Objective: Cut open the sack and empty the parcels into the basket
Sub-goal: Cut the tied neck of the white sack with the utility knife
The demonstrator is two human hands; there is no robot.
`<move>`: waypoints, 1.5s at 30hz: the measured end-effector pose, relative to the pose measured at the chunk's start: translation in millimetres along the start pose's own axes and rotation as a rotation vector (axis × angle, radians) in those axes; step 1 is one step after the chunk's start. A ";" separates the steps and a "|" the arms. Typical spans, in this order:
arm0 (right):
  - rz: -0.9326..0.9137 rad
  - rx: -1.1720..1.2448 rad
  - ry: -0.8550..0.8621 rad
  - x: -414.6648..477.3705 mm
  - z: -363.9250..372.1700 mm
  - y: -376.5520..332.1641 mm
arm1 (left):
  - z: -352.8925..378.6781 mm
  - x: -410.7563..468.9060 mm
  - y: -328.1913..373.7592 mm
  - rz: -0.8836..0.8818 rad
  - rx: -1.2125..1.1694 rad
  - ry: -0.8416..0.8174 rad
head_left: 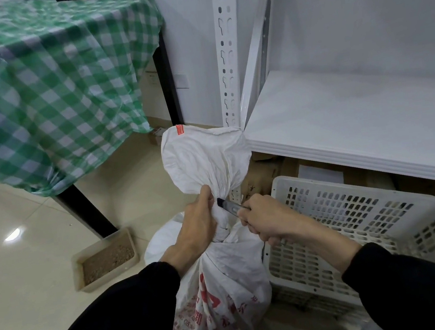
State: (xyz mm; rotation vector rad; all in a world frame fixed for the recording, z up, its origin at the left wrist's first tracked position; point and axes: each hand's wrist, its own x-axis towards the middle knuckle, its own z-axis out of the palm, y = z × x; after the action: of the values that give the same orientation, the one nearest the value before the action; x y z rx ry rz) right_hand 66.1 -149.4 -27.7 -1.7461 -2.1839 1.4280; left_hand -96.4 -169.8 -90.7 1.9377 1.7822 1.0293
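A white woven sack [222, 282] with red print stands upright on the floor, tied at the neck, its loose top [204, 155] fanned out above the tie. My left hand [198, 226] grips the gathered neck from the left. My right hand [265, 219] holds a utility knife [228, 204] whose tip touches the neck just above the tie. A white perforated plastic basket [354, 219] stands right of the sack; no parcels show in it.
A white metal shelf [342, 122] overhangs the basket, with cardboard boxes [264, 175] below it. A table under a green checked cloth [45, 84] stands at left. A shallow tray of brown granules [104, 259] lies on the tiled floor.
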 end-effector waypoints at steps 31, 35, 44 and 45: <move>0.166 0.370 -0.151 1.2 -18.4 7.0 | -1.2 -1.6 -7.2 0.154 -0.004 0.026; 0.169 0.372 -0.171 -2.5 -21.6 8.7 | -0.8 -1.8 -8.5 0.142 -0.007 0.009; 0.130 0.284 -0.103 1.0 -18.9 6.6 | 2.7 -1.9 -7.9 0.162 0.052 -0.006; 0.128 0.286 -0.100 1.4 -18.2 6.6 | 2.4 -1.9 -8.4 0.162 0.057 -0.007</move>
State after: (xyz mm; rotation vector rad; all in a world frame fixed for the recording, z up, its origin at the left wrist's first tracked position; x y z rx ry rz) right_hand 79.9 -137.1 -21.9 -1.7726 -1.8221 1.7887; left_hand -100.8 -169.6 -98.5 2.1478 1.6909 1.0312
